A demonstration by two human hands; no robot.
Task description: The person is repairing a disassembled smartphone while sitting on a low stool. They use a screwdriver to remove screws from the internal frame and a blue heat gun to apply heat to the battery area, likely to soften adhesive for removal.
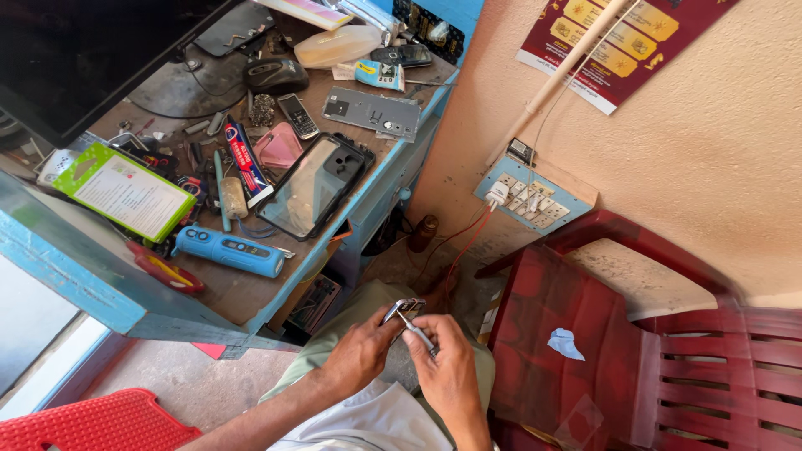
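While your left hand (361, 351) cradles the small phone (404, 311) over your lap, fingers wrapped round it. Your right hand (447, 367) angles in, fingers pinching a thin tool (415, 331) against it.

bright daylight | soft shadows | phone screen (311, 185) glare | sharp focus | edges warped

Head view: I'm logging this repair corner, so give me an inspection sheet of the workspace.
Surface: blue-edged wooden bench, crowded.
Job's things: small phone in left hand; thin metal tool in right hand, tip at the phone.
Clutter: blue cylindrical gadget, green box, phone back cover, mouse.
Grippers: both hands closed on their items.
Cables: red wires below wall switchboard.
Surroundings: red plastic chair, wall poster.
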